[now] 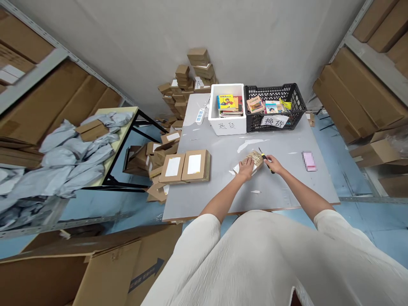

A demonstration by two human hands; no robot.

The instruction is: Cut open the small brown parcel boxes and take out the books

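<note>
On the grey table (216, 195) lies a small brown package (256, 158) with dark writing on top and a white patch along its near left side. My left hand (245, 168) rests on the package with its fingers stretched over it. At the package's right edge, my right hand (273, 164) is closed round a black and yellow utility knife (268, 165). Its blade points up and away from me, close to the package. Whether the blade touches the package I cannot tell.
Two cardboard boxes with white labels (183, 167) stand at the table's left. Behind are a white bin of books (227, 127) and a black crate (270, 123). A pinkish blurred item (309, 161) lies right. Grey parcels (76, 148) cover a side table; stacked boxes (181, 89) line the wall.
</note>
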